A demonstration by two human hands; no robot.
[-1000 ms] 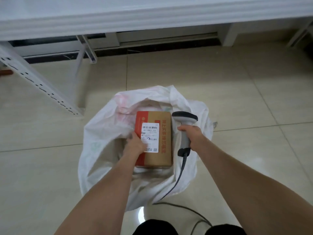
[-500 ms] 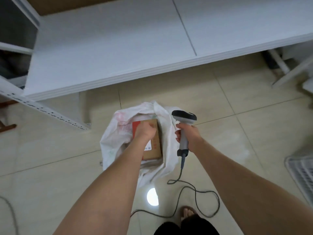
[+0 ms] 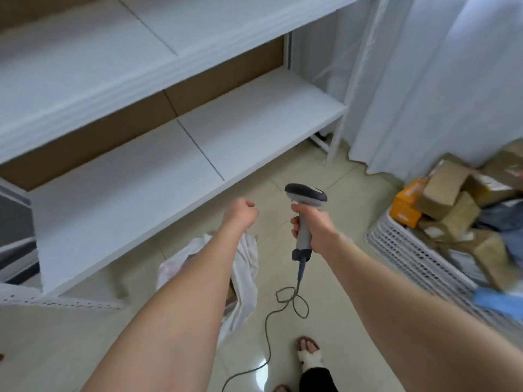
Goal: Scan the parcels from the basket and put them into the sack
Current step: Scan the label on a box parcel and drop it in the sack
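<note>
1. Parcels (image 3: 444, 190): a heap fills one white lattice basket (image 3: 407, 250) on the floor at your far right. One orange box (image 3: 406, 206) lies at the near corner, with several brown cartons and something blue among them (too blurred for a firm count).
2. One white sack (image 3: 247, 261) stands on the floor below your left forearm (image 3: 181, 292), which covers most of its mouth. A sliver of brown shows inside beside the arm; you cannot tell what it is.
3. One barcode scanner (image 3: 304, 196): your right hand (image 3: 312, 229) grips its handle with fingers wrapped round, head up and pointing left. Its one cable (image 3: 285, 301) hangs down and loops on the floor.
4. Your left hand (image 3: 240, 215) is raised above the sack, fingers curled into a loose fist, holding nothing, just left of the scanner and not touching it.
5. Around you: one white shelving unit (image 3: 198, 137) with two bare boards in sight runs along the left, close behind the sack. A white curtain (image 3: 438, 80) hangs behind the basket. One foot (image 3: 308, 349) in a sandal stands near the cable.
</note>
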